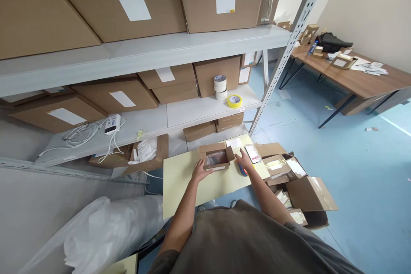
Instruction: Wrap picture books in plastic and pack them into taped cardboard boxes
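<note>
A small open cardboard box [212, 150] sits on the pale yellow tabletop [183, 180] with its flaps raised; something clear and shiny, like plastic film, shows inside. My left hand [199, 172] grips the box at its near left corner, thumb along the front side. Just right of the box, my right hand [244, 160] is held with its fingers apart and nothing visible in them. Partly under that hand lies a rounded blue and red object [242, 170], whose kind I cannot make out. A phone [252, 153] with a lit screen and a white paper [234, 142] lie close by.
A shelf rack [212, 117] ahead carries large cartons, white tape rolls [220, 86], a yellow tape roll [234, 101] and a coiled white cable [80, 133]. Right of the table stands an open carton [308, 195] of smaller boxes. Clear plastic wrap [112, 231] bulges at lower left.
</note>
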Tool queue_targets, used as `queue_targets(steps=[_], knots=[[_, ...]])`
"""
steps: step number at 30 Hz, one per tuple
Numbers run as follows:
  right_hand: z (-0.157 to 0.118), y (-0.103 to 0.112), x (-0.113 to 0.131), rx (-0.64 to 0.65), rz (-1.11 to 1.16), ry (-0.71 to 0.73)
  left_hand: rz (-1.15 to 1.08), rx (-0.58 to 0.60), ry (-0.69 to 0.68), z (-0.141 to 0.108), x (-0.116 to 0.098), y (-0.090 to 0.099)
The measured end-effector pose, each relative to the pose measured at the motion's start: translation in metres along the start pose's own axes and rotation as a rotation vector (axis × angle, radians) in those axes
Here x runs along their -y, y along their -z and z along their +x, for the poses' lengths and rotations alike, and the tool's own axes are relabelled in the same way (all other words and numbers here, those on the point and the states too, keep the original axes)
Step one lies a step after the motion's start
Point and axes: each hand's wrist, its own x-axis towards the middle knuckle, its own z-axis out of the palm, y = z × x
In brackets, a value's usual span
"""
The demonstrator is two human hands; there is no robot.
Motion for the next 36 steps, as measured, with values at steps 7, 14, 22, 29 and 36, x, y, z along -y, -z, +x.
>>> queue_targets(steps=[7, 14, 22, 29, 36], knots=[[-0.028, -0.010, 0.005, 0.259, 0.122, 0.128, 0.264, 0.099, -0.067, -0.003, 0.012, 0.006], [-0.025, -0.023, 0.033, 0.376, 0.003, 0.179, 0.312, 0.091, 0.001, 0.008, 0.009, 0.018], [-0.015, -0.069, 0.028, 0.003, -0.105, 0.050, 0.230, -0.177, 0.010, 0.019, 0.013, 0.001], [-0.011, -0.080, 0.022, -0.029, -0.222, -0.137, -0.178, -0.142, 0.083, 0.064, 0.022, 0.009], [-0.014, -0.084, 0.027, -0.075, -0.269, -0.231, -0.314, -0.132, -0.153, 0.067, 0.032, 0.005]])
